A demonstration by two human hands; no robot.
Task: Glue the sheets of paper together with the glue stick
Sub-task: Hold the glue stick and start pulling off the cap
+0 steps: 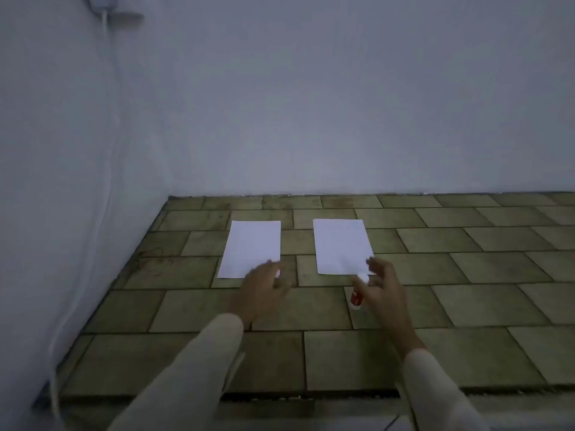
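Paper lies in two pieces on the olive-green tiled floor [466, 237]: a white rectangular sheet of paper on the left [249, 248] and a second white rectangular sheet on the right [340, 245], side by side with a strip of bare tile between them, both near the pale grey wall [311, 104] at 12 o'clock. At 5 o'clock from the right sheet, just off its near corner, stands a small glue stick with a red body and white cap [357, 293], tilted slightly.

Both arms reach in from 6 o'clock in cream-coloured long sleeves [199, 362]. Left hand [264, 290] hovers over the near right corner of the left sheet, its fingers spread loosely and holding nothing. Right hand [382, 290] sits at 3 o'clock of the glue stick, just beside it, fingers splayed wide and curled a little; whether they touch the stick cannot be told through the blur.

A white cable [107, 150] runs down the left wall at 9 o'clock.
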